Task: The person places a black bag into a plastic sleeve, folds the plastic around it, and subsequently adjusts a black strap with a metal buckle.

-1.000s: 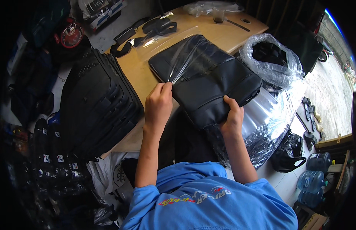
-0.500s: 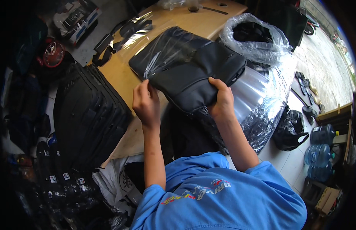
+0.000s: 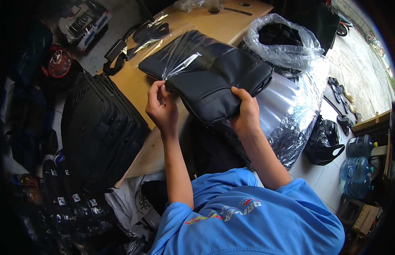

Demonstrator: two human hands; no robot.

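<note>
- Two hands grip one black bag (image 3: 216,87) at the near edge of the wooden table (image 3: 133,85).
- Your left hand (image 3: 161,106) has its fingers curled shut, pinching the clear plastic sleeve (image 3: 180,63) at the bag's left corner.
- Your right hand (image 3: 246,112) is closed over the bag's near right edge, thumb on top.
- The sleeve covers the far half of the bag; the near half sticks out bare toward you.
- One large clear plastic sack (image 3: 286,42) stands at the table's right end, with dark goods inside; what they are cannot be told.
- More clear sheeting (image 3: 291,110) hangs down below the sack, beside your right forearm.
- One stack of black bags (image 3: 99,131) lies to your left, against the table edge.
- Several water bottles (image 3: 355,170) stand on the floor at far right.
- Compared with half a second ago, both hands keep the same grips, and the bag sits slightly lower and further right in view.
</note>
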